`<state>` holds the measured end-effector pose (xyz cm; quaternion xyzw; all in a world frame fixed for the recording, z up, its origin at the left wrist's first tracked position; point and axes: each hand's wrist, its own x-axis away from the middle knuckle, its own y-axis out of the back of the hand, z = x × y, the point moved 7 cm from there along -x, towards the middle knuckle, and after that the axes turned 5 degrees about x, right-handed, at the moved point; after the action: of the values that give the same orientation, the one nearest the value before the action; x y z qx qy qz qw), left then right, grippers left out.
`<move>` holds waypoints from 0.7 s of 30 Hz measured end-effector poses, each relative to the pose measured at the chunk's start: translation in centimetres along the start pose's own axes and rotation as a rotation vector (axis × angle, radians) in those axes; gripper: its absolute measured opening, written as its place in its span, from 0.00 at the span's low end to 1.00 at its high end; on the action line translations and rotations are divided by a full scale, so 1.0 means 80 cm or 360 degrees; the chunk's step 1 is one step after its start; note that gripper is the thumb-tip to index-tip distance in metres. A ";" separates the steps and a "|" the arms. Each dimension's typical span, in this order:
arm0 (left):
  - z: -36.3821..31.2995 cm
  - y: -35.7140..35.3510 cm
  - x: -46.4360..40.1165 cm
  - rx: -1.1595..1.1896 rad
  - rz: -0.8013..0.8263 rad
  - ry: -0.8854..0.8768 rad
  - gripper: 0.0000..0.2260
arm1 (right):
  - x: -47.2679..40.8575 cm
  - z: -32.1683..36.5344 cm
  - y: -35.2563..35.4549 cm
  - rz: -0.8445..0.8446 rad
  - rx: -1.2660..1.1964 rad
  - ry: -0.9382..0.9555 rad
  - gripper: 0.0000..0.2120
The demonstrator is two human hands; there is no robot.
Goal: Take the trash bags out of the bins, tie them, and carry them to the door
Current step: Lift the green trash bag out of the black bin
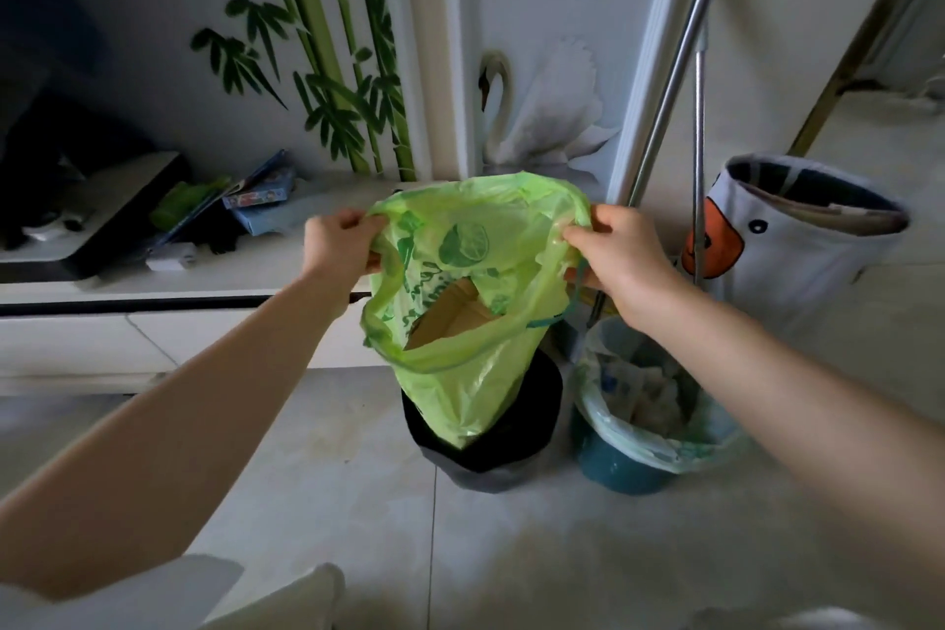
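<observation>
A light green trash bag (475, 373) with leaf prints hangs lifted above a black bin (532, 430), its bottom tip still inside the bin's mouth. My left hand (340, 240) grips the bag's rim on the left side and my right hand (621, 256) grips it on the right, holding the mouth wide apart. A brown cardboard piece (450, 317) shows inside the bag. A teal drawstring loop (555, 317) dangles below my right hand. To the right stands a teal bin (624, 468) lined with a pale green bag (659, 445) full of paper trash.
A white fabric bin with an orange patch (797, 251) stands at the right. Two metal mop poles (685, 82) lean on the wall behind the bins. A low white shelf (169, 281) at the left carries boxes and clutter. Pale floor tiles (358, 476) lie in front.
</observation>
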<state>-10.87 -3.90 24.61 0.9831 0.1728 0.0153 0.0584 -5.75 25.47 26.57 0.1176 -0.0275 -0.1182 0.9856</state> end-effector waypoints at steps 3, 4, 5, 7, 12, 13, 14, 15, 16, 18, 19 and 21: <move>-0.041 0.018 0.021 0.0047 -0.0025 -0.0082 0.04 | 0.015 0.028 0.017 -0.0038 -0.0074 0.0044 0.04; -0.052 0.025 0.028 0.0059 -0.0035 -0.0098 0.04 | 0.022 0.036 0.023 -0.0052 -0.0085 0.0058 0.04; -0.062 0.033 0.035 0.0073 -0.0047 -0.0109 0.04 | 0.029 0.044 0.029 -0.0064 -0.0097 0.0073 0.04; -0.079 0.048 0.052 0.0104 -0.0068 -0.0125 0.02 | 0.045 0.054 0.041 -0.0075 -0.0109 0.0092 0.04; -0.104 0.080 0.102 0.0134 -0.0081 -0.0172 0.03 | 0.089 0.071 0.072 -0.0106 -0.0095 0.0142 0.04; -0.104 0.086 0.110 0.0150 -0.0078 -0.0159 0.02 | 0.097 0.073 0.078 -0.0115 -0.0087 0.0145 0.04; -0.103 0.090 0.116 0.0164 -0.0076 -0.0143 0.02 | 0.103 0.073 0.083 -0.0123 -0.0083 0.0139 0.04; -0.102 0.095 0.125 0.0174 -0.0069 -0.0127 0.02 | 0.111 0.073 0.088 -0.0125 -0.0085 0.0135 0.04; -0.100 0.099 0.135 0.0181 -0.0058 -0.0116 0.03 | 0.120 0.072 0.092 -0.0124 -0.0081 0.0130 0.03; -0.094 0.107 0.156 0.0191 -0.0037 -0.0100 0.04 | 0.136 0.066 0.101 -0.0122 -0.0048 0.0103 0.03; -0.089 0.111 0.165 0.0190 -0.0022 -0.0090 0.04 | 0.144 0.061 0.105 -0.0122 -0.0026 0.0084 0.02; -0.071 0.118 0.181 0.0163 0.0019 -0.0037 0.03 | 0.158 0.047 0.112 -0.0116 0.0035 0.0042 0.02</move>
<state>5.64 -7.18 31.52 0.9859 0.1669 -0.0049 0.0099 8.23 30.03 32.69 0.1309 -0.0114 -0.1521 0.9796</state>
